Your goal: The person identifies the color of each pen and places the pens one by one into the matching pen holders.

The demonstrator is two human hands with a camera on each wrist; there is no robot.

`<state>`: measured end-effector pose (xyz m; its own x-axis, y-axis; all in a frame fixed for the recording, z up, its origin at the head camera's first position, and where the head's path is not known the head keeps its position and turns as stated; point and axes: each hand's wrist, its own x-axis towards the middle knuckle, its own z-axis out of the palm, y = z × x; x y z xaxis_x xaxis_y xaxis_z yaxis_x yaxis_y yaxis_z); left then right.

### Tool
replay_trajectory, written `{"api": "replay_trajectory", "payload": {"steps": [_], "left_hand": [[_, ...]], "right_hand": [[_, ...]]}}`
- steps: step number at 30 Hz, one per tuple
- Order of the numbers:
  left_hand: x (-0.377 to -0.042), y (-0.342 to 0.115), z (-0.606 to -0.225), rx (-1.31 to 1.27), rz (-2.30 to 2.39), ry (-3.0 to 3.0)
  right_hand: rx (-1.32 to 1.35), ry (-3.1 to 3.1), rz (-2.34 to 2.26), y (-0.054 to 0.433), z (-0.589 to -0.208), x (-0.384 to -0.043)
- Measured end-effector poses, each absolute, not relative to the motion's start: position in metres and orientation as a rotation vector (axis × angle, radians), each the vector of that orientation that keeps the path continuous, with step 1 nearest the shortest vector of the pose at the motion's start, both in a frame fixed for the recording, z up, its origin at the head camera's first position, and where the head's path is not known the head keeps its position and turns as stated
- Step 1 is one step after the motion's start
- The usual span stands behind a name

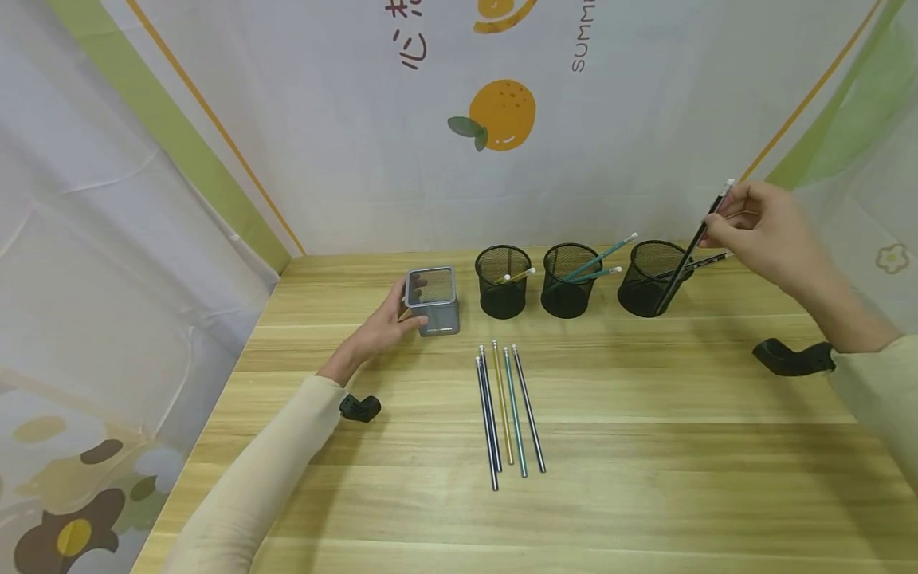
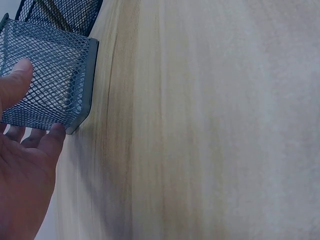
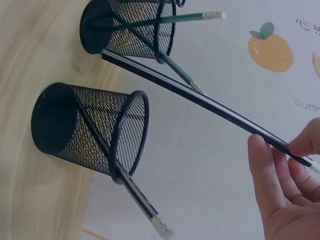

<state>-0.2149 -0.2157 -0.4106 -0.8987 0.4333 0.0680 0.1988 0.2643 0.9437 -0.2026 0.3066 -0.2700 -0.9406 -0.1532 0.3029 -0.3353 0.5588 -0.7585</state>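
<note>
My right hand (image 1: 773, 239) pinches a black pencil (image 3: 200, 99) near its white eraser end, thumb against fingers. The pencil slants down, overlapping the right black mesh cup (image 1: 645, 291) in the head view; the right wrist view shows it outside that cup. One black striped pencil (image 3: 136, 194) leans inside the right cup. At the left, my left hand (image 1: 383, 325) holds a grey square mesh pen holder (image 1: 439, 317), thumb on the near side and fingers round the left side. The left wrist view shows the thumb over the holder's mesh (image 2: 50, 75) and fingertips along its edge.
Two teal pencils (image 1: 598, 259) stand in the middle black cup (image 1: 566, 299). The left black cup (image 1: 502, 301) contains pencils, one yellowish (image 1: 521, 275). Several dark, gold and teal pencils (image 1: 504, 406) lie side by side on the wooden table (image 1: 645, 478). A printed cloth (image 1: 344, 143) hangs behind.
</note>
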Motion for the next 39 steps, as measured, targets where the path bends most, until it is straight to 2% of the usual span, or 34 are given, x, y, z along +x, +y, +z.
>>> {"api": "replay_trajectory", "payload": {"steps": [16,25,39], "left_hand": [[-0.215,-0.216,-0.411,0.579,1.682,2.331],[-0.214,-0.217,-0.410,0.596,1.684,2.337],[-0.216,-0.217,-0.412,0.582,1.670,2.352]], "right_hand": [[0.259,-2.298,1.468,0.320,-0.269,-0.200],[0.206,-2.183,1.470,0.327,-0.291,-0.201],[0.279,-2.231,1.181,0.310,-0.332,-0.201]]}}
